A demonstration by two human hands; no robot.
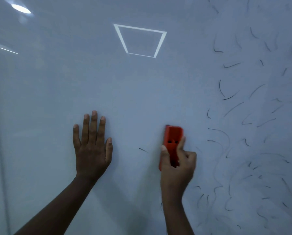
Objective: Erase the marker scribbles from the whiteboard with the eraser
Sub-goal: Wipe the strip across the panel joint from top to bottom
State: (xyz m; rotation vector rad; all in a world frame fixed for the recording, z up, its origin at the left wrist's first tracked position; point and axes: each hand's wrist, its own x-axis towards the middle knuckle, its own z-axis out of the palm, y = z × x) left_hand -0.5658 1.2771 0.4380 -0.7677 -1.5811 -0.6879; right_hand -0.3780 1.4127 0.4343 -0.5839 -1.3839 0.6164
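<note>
Right hand [176, 162] is gripping the red eraser [172, 141], thumb and fingers clamped round its lower half, its pad apparently pressing the whiteboard [142, 99] low and right of centre. Left hand [92, 146] is bracing flat, fingers straight and slightly apart. Wiping looks midway: one short stroke [143, 150] is lying just left of the eraser; dense scribbles [246, 133] are filling the right edge. Next pass probably needs sweeping right.

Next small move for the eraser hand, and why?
Probably a short sweep left. The right hand grips the red eraser upright on the whiteboard, and a lone short stroke sits just left of it. The dense scribbles lie to the right, so clearing the stray first seems sensible. The left hand rests flat on the board.
</note>
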